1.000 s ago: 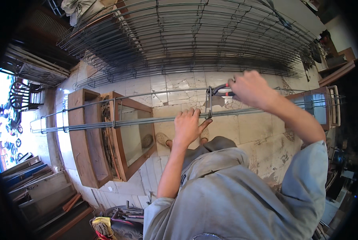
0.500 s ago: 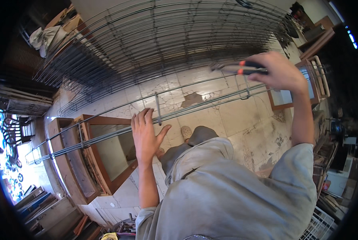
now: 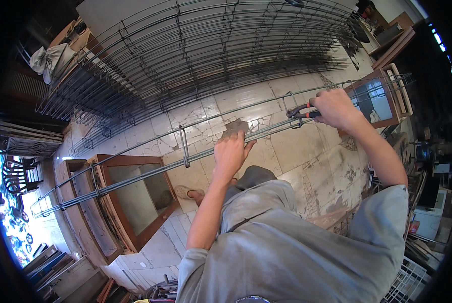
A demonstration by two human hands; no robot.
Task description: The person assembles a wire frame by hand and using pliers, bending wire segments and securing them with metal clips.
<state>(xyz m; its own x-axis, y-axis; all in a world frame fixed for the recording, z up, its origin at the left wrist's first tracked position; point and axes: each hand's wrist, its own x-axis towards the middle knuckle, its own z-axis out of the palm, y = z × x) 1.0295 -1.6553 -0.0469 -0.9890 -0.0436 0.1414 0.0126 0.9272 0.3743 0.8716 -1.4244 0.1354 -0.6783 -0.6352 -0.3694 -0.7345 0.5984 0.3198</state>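
A long, narrow rebar cage of thin steel rods with square wire stirrups stretches across in front of me, from lower left to upper right. Around its near rods, right of the middle stirrup, my left hand is closed, thumb pointing right. My right hand grips a pair of pincers with black and orange handles. Their jaws are at another stirrup, by the near rods; whether they bite on a wire is too small to tell.
Beyond the cage stands a big stack of similar rebar cages. Wooden frames with glass panes lie under the cage's ends, one at left and one at right. Cracked tile floor lies between, with a sandal on my foot.
My left hand has slid right along the rods and closed round them. My right hand has lowered the pincers from above the cage to a stirrup. A sandalled foot has shifted left.
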